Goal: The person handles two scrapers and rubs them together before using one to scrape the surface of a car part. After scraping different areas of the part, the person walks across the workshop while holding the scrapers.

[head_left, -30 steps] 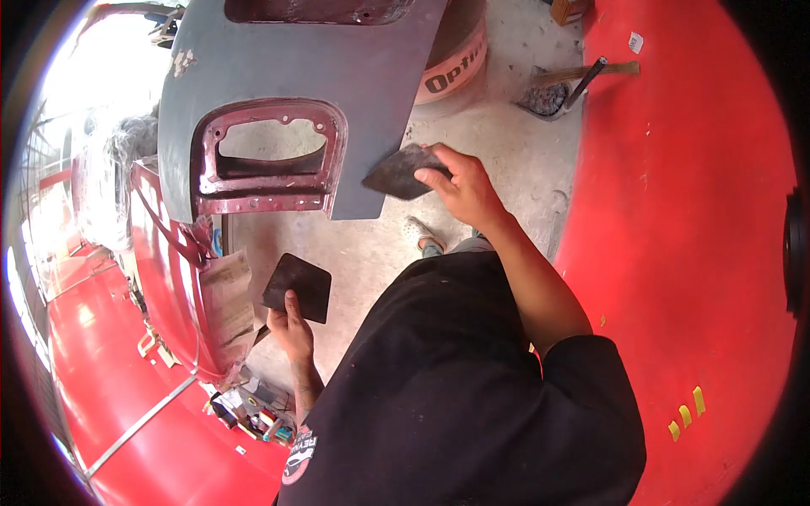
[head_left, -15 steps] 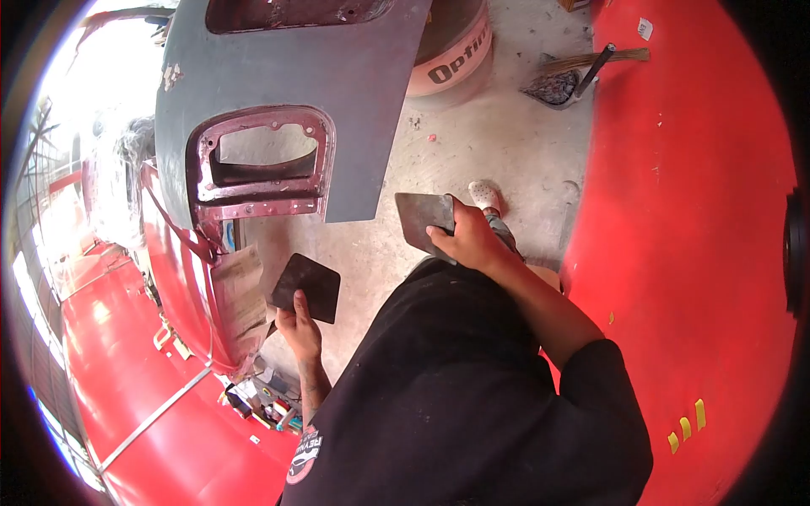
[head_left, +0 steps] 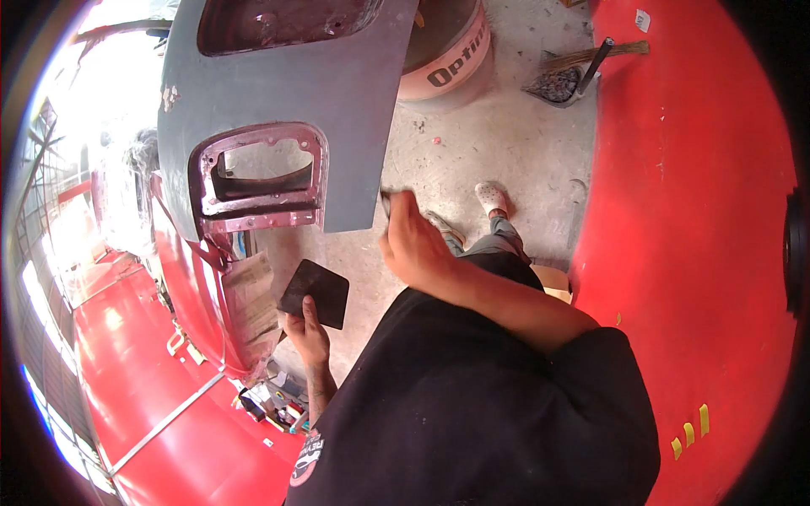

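My left hand [head_left: 308, 337] grips a dark, thin square pad [head_left: 319, 291] by its lower edge, thumb on the face. My right hand [head_left: 415, 249] has its fingers closed on a second thin pad [head_left: 386, 202], seen nearly edge-on and mostly hidden by the hand. That pad is beside the right edge of a grey vehicle panel [head_left: 354, 143]; whether they touch is unclear. Bare maroon metal surrounds an opening [head_left: 316, 181] low in the panel, and another recess lies above it.
A bucket with lettering [head_left: 456, 67] stands behind the panel. A brush or broom and a dustpan [head_left: 557, 84] lie on the concrete floor [head_left: 472, 152]. Along the right runs a large red surface [head_left: 692, 253] with yellow tape pieces. Tools and boxes [head_left: 274, 396] are at lower left.
My right hand has moved left to the panel's edge and turned its pad from face-on to nearly edge-on. My left hand still holds its pad. The view has shifted slightly, and a second shoe shows.
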### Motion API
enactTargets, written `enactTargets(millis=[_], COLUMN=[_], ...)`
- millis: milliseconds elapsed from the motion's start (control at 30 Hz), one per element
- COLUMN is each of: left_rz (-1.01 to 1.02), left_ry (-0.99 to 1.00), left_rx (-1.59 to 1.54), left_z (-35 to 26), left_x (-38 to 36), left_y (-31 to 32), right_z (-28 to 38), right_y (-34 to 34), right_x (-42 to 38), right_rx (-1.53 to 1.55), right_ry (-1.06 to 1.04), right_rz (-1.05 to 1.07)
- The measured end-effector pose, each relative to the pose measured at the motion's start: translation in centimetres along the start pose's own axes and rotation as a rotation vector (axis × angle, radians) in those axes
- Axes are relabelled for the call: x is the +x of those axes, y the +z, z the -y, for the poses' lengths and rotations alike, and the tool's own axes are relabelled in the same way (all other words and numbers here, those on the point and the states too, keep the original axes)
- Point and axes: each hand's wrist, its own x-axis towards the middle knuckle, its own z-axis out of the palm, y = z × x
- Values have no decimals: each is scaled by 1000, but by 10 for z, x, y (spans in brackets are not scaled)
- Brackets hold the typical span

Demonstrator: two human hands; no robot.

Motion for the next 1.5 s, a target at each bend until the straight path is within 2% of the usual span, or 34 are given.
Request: enactTargets(millis=[33, 100, 200, 233, 333, 433, 500, 533, 600, 633, 700, 733, 800, 833, 900, 1000, 1033, 1100, 1233, 1300, 1333, 1400, 1433, 1500], left_rz=[4, 21, 51, 48, 34, 40, 59, 54, 26, 24, 11, 9, 4, 3, 18, 31, 34, 43, 51, 68, 69, 56, 56, 44], left_ry=[3, 0, -9, -8, -29, 60, 17, 20, -1, 1, 3, 3, -19, -23, -60, -17, -19, -44, -31, -36, -37, -26, -29, -5], left_rx=[1, 28, 63, 64, 9, 33, 26, 29, 44, 49, 71, 73, 98, 104, 38, 88, 93, 68, 72, 66, 67, 134, 139, 70], left_z=[-1, -3, -2, -1, -5, -10, -14, -12, -6, -8, -14, -17, -18, -18, -16, -18, -14, -7, -12, -14, -14, -12, -11, -8], left_x=[1, 3, 4, 3, 6, 8, 7, 7, 6, 5, 3, 2, -1, -3, -5, -4, -4, 1, 6, 6, 6, 6, 6, 5], left_y=[1, 5, 4, 6, 10, 13, 13, 13, 10, 9, 11, 11, 10, 9, 8, 9, 9, 9, 12, 15, 16, 15, 14, 17], right_z=[-5, -6, -7, -3, -10, -6, -12, -18, -28, -35, -32, -44, -68, -76, -87, -92, -90, -82, -98, -97, -95, -75, -87, -88], right_y=[5, 4, -6, -20, -13, -17, -23, -28, -66, -89, -141, -150, -158, -153, -143, -150, -150, -151, -147, -146, -142, -130, -118, -119], right_x=[-10, -8, 34, 48, 40, 26, 48, 69, 122, 142, 161, 167, 176, 174, 171, 163, 163, 167, 164, 164, 159, 143, 141, 137], right_rx=[-8, 8, -1, 5, 42, 71, 48, -4, -43, -88, 114, 116, 469, 473, -160, -108, -105, 161, 37, 234, 235, 42, 153, 152], right_ry=[-32, -26, 21, -47, -4, 38, 54, 1, -56, -10, 55, 54, -43, -37, -263, -289, -284, -103, -252, -155, -153, -53, -195, -141], right_rz=[70, 47, -179, -250, -141, -28, -91, -188, -374, -448, -510, -508, -459, -457, -493, -461, -461, -207, -281, -157, -157, 42, 64, 8])
